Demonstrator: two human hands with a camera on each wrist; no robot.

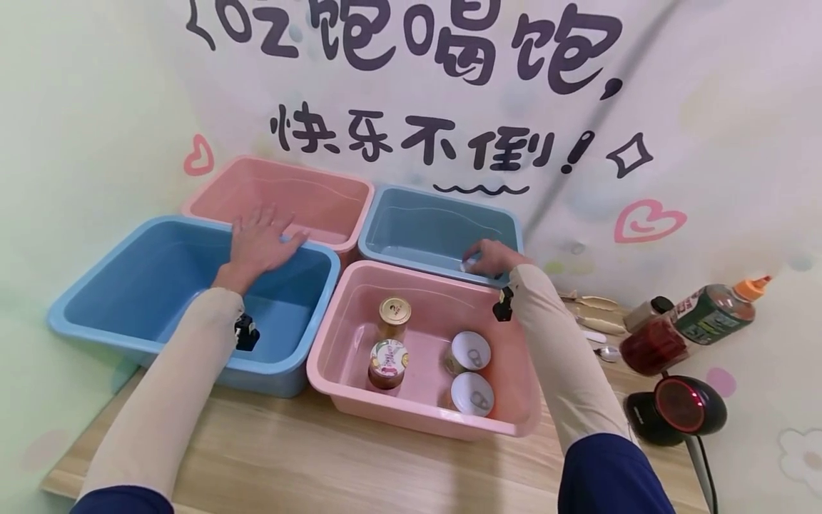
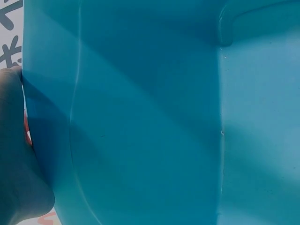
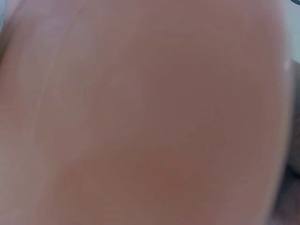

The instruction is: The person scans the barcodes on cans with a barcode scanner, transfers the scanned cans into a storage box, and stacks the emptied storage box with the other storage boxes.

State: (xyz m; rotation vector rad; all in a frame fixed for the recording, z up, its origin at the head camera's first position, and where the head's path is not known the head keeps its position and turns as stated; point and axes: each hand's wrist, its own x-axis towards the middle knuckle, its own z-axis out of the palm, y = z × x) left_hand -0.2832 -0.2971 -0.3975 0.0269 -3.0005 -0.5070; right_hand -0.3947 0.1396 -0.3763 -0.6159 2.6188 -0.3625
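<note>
My left hand [image 1: 260,241] lies with fingers spread on the far rim of the front-left blue bin [image 1: 90,293]. In the left wrist view only that blue bin's wall [image 2: 140,117] and the edge of my hand [image 2: 11,154] show. My right hand [image 1: 491,257] is curled round a small silver-white can [image 1: 470,263], mostly hidden, over the rim between the back blue bin [image 1: 424,228] and the front pink bin [image 1: 359,335]. The pink bin holds two jars [image 1: 388,363] and two cans [image 1: 472,392]. The right wrist view is a blurred pink surface [image 3: 150,112].
A second pink bin [image 1: 289,196] stands at the back left against the wall. To the right lie a red-filled bottle [image 1: 655,343], a green bottle [image 1: 713,310], spoons [image 1: 600,325] and a black handheld scanner [image 1: 677,407]. Bare wooden tabletop [image 1: 321,464] runs along the front.
</note>
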